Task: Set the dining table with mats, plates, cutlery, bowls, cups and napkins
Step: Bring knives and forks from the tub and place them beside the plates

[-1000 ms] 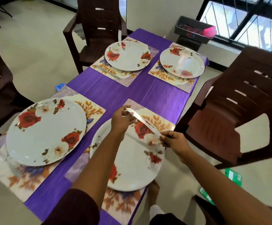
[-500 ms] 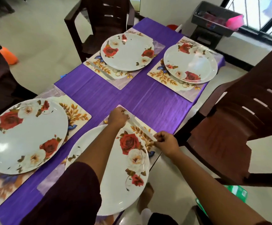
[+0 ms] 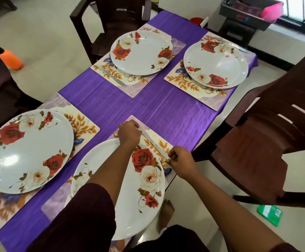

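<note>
Beside the near plate (image 3: 122,188), both hands (left (image 3: 129,134), right (image 3: 181,161)) pinch the knife (image 3: 154,144) ends.

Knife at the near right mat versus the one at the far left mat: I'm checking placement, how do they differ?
The near knife is pinched at both ends by the left hand and right hand; the far knife lies untouched. The near one is right of its plate, the far one left of its plate. Both lie on mats.

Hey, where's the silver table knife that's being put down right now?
The silver table knife is low in the head view, on the floral placemat just right of the nearest rose-patterned plate, held between the left hand and right hand.
</note>
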A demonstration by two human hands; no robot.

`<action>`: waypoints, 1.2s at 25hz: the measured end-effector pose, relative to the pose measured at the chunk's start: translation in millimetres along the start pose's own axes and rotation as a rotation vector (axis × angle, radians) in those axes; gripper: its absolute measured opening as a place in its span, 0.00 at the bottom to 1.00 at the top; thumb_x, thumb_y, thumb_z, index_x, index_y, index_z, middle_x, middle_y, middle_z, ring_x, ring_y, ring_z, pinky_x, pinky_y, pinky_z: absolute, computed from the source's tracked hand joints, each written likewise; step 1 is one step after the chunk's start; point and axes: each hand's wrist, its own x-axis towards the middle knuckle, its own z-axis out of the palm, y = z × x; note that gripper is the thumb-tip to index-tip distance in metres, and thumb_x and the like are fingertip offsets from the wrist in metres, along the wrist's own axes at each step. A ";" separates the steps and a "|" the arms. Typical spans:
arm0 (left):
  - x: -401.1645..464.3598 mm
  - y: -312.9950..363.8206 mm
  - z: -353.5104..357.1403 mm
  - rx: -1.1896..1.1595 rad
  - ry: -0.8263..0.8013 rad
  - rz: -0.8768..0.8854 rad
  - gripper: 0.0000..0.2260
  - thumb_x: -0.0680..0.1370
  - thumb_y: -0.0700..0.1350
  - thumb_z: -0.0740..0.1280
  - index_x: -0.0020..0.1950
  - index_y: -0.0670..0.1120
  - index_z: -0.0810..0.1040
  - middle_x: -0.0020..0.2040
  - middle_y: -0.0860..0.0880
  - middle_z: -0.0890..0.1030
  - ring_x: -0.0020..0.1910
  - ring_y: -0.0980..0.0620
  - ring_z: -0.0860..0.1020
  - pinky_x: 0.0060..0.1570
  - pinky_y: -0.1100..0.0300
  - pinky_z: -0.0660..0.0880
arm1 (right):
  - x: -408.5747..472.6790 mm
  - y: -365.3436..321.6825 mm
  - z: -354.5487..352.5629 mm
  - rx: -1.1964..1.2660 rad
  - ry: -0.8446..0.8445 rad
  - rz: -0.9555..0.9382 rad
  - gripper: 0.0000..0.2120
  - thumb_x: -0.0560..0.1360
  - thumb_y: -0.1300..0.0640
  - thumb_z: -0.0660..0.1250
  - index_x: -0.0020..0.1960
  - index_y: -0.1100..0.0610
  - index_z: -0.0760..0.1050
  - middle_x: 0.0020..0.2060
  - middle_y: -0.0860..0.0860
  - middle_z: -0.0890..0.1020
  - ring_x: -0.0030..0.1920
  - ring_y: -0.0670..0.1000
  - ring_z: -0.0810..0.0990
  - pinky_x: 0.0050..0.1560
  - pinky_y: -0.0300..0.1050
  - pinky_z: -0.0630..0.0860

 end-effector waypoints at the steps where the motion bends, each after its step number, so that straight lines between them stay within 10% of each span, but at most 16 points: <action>1: -0.4 0.0 0.5 0.003 0.006 -0.001 0.13 0.75 0.44 0.72 0.59 0.45 0.81 0.55 0.44 0.82 0.53 0.47 0.76 0.53 0.54 0.79 | 0.5 1.7 0.3 0.016 0.008 0.004 0.10 0.72 0.63 0.74 0.45 0.53 0.75 0.43 0.49 0.77 0.39 0.44 0.76 0.37 0.35 0.73; 20: -38.8 48.8 -1.9 0.049 0.115 0.134 0.14 0.78 0.44 0.69 0.63 0.44 0.77 0.64 0.43 0.76 0.62 0.45 0.73 0.60 0.53 0.73 | -1.6 20.3 -88.4 0.096 -0.028 0.022 0.04 0.75 0.59 0.71 0.49 0.54 0.77 0.38 0.49 0.79 0.39 0.48 0.78 0.36 0.36 0.71; 30: -50.4 32.0 4.3 0.648 -0.246 0.154 0.48 0.69 0.75 0.60 0.79 0.50 0.51 0.80 0.48 0.52 0.79 0.45 0.49 0.72 0.35 0.40 | -5.8 45.8 -80.5 0.139 -0.068 -0.012 0.04 0.74 0.58 0.72 0.48 0.55 0.78 0.41 0.49 0.80 0.40 0.46 0.77 0.39 0.36 0.72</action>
